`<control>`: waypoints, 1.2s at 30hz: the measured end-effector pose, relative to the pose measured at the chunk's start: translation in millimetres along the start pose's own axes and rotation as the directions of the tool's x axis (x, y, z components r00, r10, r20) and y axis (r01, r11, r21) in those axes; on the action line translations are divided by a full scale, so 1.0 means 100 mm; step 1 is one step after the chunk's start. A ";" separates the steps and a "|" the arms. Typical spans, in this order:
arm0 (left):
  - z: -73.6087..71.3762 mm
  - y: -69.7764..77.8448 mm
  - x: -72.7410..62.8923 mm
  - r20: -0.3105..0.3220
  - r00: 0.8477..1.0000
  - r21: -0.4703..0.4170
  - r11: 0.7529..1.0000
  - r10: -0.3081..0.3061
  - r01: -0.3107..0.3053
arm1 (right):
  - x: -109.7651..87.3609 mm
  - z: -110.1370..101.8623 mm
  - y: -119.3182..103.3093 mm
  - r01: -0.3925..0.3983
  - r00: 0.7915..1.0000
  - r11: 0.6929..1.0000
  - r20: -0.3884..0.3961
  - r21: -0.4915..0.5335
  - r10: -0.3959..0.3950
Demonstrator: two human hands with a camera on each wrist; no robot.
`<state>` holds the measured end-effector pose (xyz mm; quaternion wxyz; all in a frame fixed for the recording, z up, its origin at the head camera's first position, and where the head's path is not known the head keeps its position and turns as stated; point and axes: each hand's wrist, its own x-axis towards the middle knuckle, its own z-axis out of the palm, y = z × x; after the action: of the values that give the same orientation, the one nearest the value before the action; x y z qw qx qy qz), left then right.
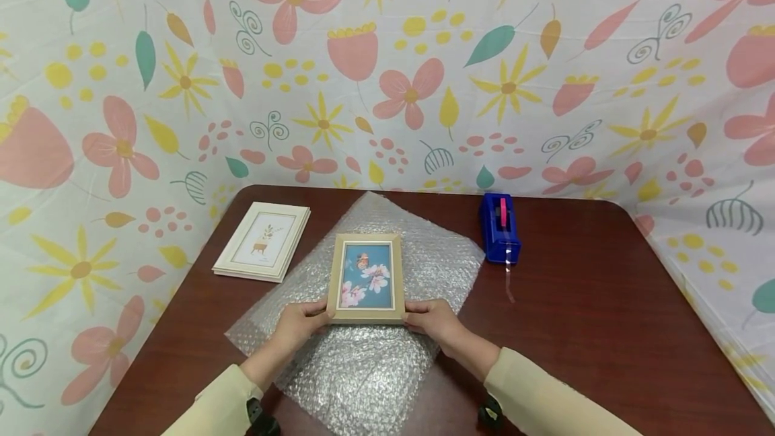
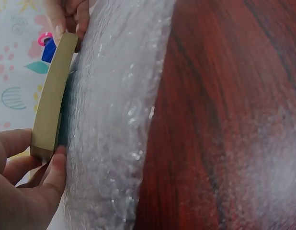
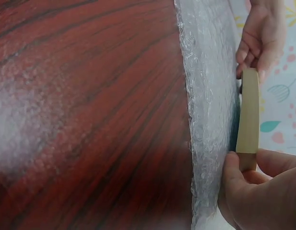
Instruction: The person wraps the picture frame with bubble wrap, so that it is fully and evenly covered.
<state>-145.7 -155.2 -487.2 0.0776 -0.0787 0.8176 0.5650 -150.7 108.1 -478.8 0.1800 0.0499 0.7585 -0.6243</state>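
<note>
A picture frame (image 1: 367,278) with a pale gold border shows pink blossoms and a small bird on blue. My left hand (image 1: 297,323) grips its lower left corner and my right hand (image 1: 437,320) its lower right. In the left wrist view, the frame's edge (image 2: 53,96) stands close over the bubble wrap, between the thumb and fingers of the left hand (image 2: 30,179). The right wrist view has the right hand (image 3: 258,187) pinching the near corner. Beneath, a sheet of bubble wrap (image 1: 357,372) lies diagonally on the table.
White picture frames (image 1: 262,242), stacked, lie at the back left of the dark wooden table (image 1: 581,315). A blue tape dispenser (image 1: 501,234) with a pink core stands right of the wrap, a strip of clear tape hanging from it. Flower-patterned cloth (image 1: 424,86) hangs behind.
</note>
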 end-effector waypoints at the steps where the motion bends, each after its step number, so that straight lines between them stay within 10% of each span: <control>1: 0.00 0.00 0.00 0.001 1.000 0.021 1.000 0.006 -0.006 | 0.00 0.00 0.00 0.000 1.000 1.000 -0.003 -0.004 0.000; 23: -0.10 -0.03 0.04 0.038 0.996 0.233 0.969 0.079 -0.086 | 0.00 0.04 -0.05 0.001 0.999 0.994 -0.051 -0.114 -0.007; 36: -0.08 -0.05 0.04 0.022 0.995 0.216 0.971 0.100 -0.102 | -0.01 0.06 -0.04 -0.017 0.997 0.989 -0.074 -0.144 0.007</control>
<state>-148.3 -164.5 -489.5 0.0613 -0.0251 0.8769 0.4761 -149.7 102.0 -475.1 0.1591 0.0640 0.8076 -0.5643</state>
